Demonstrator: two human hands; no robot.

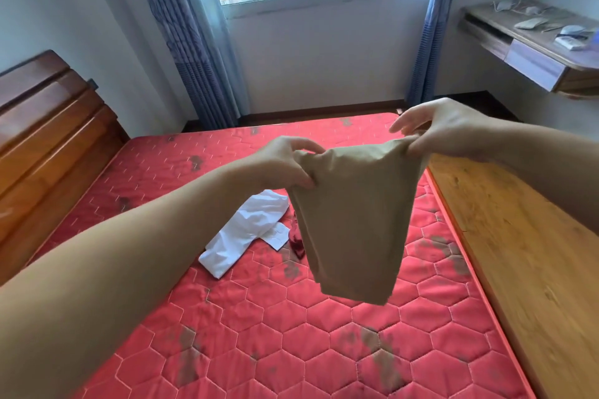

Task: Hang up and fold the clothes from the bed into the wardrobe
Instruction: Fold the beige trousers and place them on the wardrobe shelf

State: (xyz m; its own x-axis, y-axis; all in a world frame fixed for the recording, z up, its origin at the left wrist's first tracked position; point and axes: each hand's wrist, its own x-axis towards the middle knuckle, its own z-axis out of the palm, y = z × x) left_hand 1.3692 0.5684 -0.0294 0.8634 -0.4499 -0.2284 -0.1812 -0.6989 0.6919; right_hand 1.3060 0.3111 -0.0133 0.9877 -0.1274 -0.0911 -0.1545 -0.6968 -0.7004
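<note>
A tan garment (353,220) hangs folded in the air above the red quilted mattress (291,350). My left hand (285,162) pinches its upper left corner. My right hand (444,129) pinches the upper right corner, with the other fingers spread. On the mattress behind the tan piece lies a crumpled white garment (246,233). A dark red cloth (296,244) lies beside it, partly hidden by the tan garment. The wardrobe is out of sight.
A wooden headboard (48,139) stands at the left. A wooden bed frame board (525,253) runs along the right edge. A wall-mounted desk (531,48) with small items is at the upper right. Blue curtains (191,42) flank the window at the back.
</note>
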